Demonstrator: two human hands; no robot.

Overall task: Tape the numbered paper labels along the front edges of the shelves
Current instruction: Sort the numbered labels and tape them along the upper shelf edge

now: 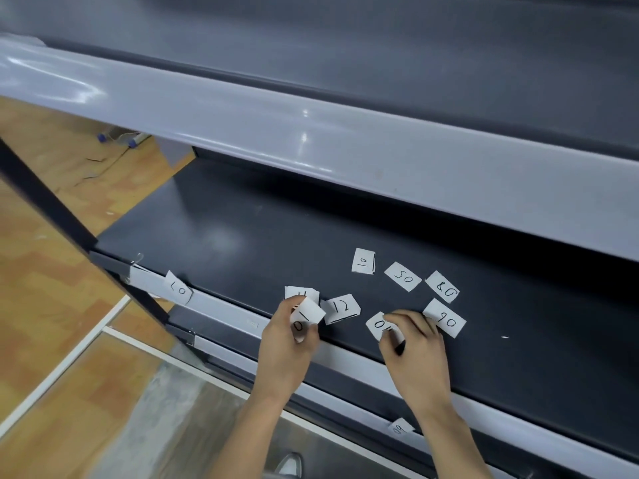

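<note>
Hands [285, 340] [415, 354], labels [403, 276], dk shelf [242, 236], wood flr [52, 340]

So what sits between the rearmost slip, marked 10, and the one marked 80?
The slip marked 50, flat on the dark shelf, in the head view.

On the middle shelf [242, 236], under the top shelf [311, 140], label 10 [363, 261] lies rearmost. To its right are label 50 [403, 276] and then label 80 [442, 286], with label 90 [446, 318] before label 80. At the front edge, label 12 [340, 307] lies between the left hand [287, 344], which pinches a held label [306, 318] (a hidden label [301, 292] is just behind), and the right hand [415, 350], which grips a front label [378, 324]. An edge label [178, 288] sits far left on the front edge, and a lower label [400, 426] is on the edge below.
</note>
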